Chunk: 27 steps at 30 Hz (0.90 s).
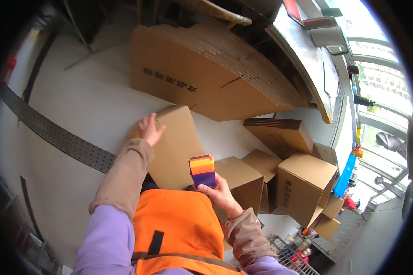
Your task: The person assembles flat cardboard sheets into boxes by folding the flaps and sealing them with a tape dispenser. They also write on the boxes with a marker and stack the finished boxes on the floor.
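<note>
- Two bare hands in mid-frame, and what a contrast between them!
- Left of centre, the left hand (150, 129): fingers spread, nothing gripped, laid over the upper-left part of a brown carton (176, 142); that flat touch looks meant to steady it.
- Just below centre, the right hand (221, 195): fingers wrapped round the purple lower end of an orange-and-purple tool (202, 171), the orange end left uncovered, presumably so its working part stays free. A tape dispenser, perhaps; its exact kind I can't tell.
- And the carton under that left hand? Right at centre, close up to the orange apron (174, 224), a spot that probably suits both arms' reach.
- Next door, lower right of centre, a plain-faced carton (238, 176), and further right a printed carton (304, 188), grouped closely, seemingly to save floor space.
- Up top, upper centre: a big stack of flattened cardboard (192, 82), sheets packed tight on edge, likely because flat they take little room; a smaller stack (277, 135) sits right of centre.
- Out wide, a dark perforated strip (69, 142) curves across the left, its purpose unclear, and windows (381, 82) brighten the upper right.
</note>
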Each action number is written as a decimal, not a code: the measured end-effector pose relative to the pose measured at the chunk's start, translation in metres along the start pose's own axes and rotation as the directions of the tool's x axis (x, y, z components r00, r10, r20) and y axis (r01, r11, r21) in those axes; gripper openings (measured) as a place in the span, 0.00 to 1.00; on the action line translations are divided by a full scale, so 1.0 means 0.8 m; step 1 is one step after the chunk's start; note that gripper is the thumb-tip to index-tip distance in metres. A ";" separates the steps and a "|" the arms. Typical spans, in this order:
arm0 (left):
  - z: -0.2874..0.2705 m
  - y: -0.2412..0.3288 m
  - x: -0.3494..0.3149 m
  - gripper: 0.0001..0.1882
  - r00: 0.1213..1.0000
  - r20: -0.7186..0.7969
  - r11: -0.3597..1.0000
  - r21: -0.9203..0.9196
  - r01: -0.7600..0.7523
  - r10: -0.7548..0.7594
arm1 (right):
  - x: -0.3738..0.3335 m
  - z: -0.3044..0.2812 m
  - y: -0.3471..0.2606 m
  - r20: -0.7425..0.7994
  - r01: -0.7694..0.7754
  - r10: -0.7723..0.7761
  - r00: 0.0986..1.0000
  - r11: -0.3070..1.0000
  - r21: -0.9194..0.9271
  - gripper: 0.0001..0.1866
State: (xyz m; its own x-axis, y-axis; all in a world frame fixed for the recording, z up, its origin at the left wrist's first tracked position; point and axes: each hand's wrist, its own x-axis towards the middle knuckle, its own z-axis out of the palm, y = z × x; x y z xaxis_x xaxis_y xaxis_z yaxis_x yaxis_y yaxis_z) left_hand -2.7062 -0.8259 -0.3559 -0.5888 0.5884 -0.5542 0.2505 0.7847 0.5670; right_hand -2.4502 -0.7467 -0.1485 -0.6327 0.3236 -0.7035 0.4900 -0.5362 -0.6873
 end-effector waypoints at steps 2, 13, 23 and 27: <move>-0.051 0.048 -0.046 0.31 0.939 0.289 0.817 -0.576 0.016 0.186 | -0.015 0.012 -0.018 0.040 0.044 -0.042 0.998 0.998 -0.036 0.27; -0.223 0.181 -0.228 0.09 0.889 0.285 0.631 -0.776 -0.006 0.359 | -0.067 0.061 -0.061 0.162 0.261 -0.236 0.958 0.953 -0.157 0.26; -0.184 0.033 0.022 0.08 0.996 0.093 0.771 -0.634 0.052 0.010 | -0.054 -0.013 0.110 -0.033 -0.047 0.039 0.999 0.959 -0.279 0.28; -0.092 -0.040 0.140 0.07 0.989 0.141 0.780 -0.616 0.114 -0.034 | 0.042 -0.012 0.188 -0.133 -0.204 0.173 0.976 0.939 -0.278 0.26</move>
State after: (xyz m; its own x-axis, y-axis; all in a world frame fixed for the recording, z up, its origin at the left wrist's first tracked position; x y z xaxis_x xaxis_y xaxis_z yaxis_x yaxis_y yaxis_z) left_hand -2.8372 -0.7996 -0.3912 -0.4828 0.5830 -0.6535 -0.3452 0.5591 0.7538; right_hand -2.3921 -0.8091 -0.2774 -0.4529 0.3272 -0.8293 0.7555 -0.3531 -0.5519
